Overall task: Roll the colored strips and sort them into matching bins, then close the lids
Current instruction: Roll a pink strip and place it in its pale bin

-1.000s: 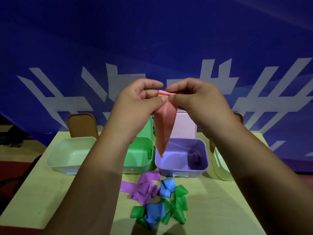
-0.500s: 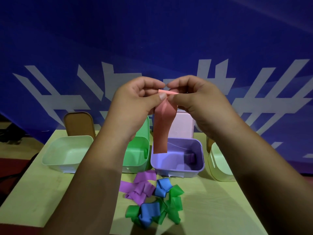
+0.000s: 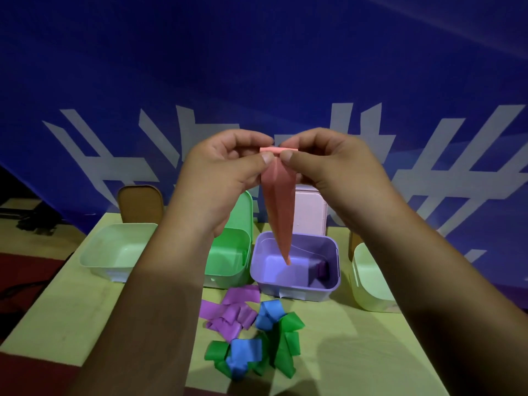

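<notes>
**Pink strip at the start of a roll, held above the purple bin**

Head view: two bare forearms reach up, hands raised above the purple bin point(image 3: 294, 291). The left grip point(image 3: 225, 172) and right grip point(image 3: 328, 167) each pinch the top end of a pink strip point(image 3: 280, 212) btwn thumb and fingers. That end is turned over into a small first fold. The rest hangs straight down, its tip in front of the bin's opening, apparently touching nothing.

Inside the bin, at its right, sits one small purple roll point(image 3: 323, 270). Just left of the bin is a green bin point(image 3: 228, 267), w/ a pale green bin point(image 3: 114, 252) further left. To the right is another pale bin point(image 3: 368, 281), partly hidden by a forearm. A pale pinkish lid point(image 3: 311, 212) stands upright behind. In front, on the surface point(image 3: 371, 352), lies a loose pile of purple strips point(image 3: 231, 312), blue strips point(image 3: 268, 312) and green strips point(image 3: 288, 338).

Step, as I judge it: rolling, barely begun. Next move: wind the hanging length up tight, edges aligned, then find the matching bin. No pink bin plainly shows.
</notes>
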A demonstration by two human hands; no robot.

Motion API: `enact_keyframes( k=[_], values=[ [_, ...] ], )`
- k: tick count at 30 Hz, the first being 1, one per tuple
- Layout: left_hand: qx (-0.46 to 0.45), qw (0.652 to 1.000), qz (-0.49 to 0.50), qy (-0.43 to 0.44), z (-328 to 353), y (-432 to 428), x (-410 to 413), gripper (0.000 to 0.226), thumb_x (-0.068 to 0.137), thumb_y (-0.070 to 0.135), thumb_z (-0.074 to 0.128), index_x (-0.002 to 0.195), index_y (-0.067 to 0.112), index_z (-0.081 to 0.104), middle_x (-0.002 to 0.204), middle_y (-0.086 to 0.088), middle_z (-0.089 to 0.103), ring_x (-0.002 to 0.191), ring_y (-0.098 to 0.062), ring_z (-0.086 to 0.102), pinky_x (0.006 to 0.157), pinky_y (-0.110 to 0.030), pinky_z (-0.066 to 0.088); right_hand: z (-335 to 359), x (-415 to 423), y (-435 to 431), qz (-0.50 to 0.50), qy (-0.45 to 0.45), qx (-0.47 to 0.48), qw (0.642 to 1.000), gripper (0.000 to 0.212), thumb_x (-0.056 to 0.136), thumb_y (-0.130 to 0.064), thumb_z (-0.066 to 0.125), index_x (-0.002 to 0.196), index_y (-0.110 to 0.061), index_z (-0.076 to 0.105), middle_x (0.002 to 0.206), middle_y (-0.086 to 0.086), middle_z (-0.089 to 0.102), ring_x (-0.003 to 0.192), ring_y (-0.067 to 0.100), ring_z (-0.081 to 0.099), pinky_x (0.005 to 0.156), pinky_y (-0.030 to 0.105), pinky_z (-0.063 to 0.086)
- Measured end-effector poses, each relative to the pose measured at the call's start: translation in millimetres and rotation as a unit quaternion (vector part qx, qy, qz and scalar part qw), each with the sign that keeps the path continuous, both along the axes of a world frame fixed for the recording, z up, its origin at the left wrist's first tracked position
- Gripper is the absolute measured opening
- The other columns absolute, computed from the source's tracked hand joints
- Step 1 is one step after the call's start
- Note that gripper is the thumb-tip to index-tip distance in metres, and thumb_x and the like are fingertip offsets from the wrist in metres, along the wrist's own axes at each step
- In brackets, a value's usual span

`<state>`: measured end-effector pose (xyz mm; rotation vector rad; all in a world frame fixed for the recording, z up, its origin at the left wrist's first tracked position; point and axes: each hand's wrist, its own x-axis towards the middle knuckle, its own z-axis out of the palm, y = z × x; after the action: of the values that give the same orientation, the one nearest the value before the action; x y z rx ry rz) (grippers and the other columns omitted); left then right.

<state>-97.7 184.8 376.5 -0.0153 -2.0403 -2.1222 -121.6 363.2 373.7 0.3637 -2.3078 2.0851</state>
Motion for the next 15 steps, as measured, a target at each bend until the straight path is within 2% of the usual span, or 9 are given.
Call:
enact_keyframes(
  k=[4,9,15],
  values=[
    [-0.013,1.000,0.010,0.008,0,5,4,0.021,0.095,-0.008,0.072,0.107,0.009,0.076,0.090,-0.010,0.075,0.089,-0.025,0.078,0.086,-0.037,0.066,1,3,6,0.000,0.007,0.011,1.000,0.009,0.097,-0.012,0.076,0.102,-0.018,0.080,0.092,0.011,0.079,0.086,0.027,0.077,0.088,0.053,0.063],
    [-0.046,0.999,0.020,0.011,-1,7,9,0.023,0.093,-0.006,0.076,0.106,0.013,0.078,0.081,0.000,0.074,0.078,-0.014,0.075,0.077,-0.027,0.061,-1,6,10,-0.005,0.015,0.023,1.000,0.009,0.096,-0.013,0.077,0.101,-0.020,0.080,0.093,0.011,0.079,0.094,0.035,0.075,0.088,0.055,0.062],
    [-0.053,0.998,0.025,0.015,-2,3,12,0.022,0.093,-0.003,0.077,0.106,0.015,0.080,0.093,-0.008,0.078,0.091,-0.023,0.079,0.081,-0.030,0.063,-3,6,6,-0.007,0.026,0.029,0.999,0.010,0.096,-0.014,0.078,0.101,-0.022,0.079,0.095,0.013,0.078,0.094,0.034,0.074,0.086,0.055,0.062]
  ],
)
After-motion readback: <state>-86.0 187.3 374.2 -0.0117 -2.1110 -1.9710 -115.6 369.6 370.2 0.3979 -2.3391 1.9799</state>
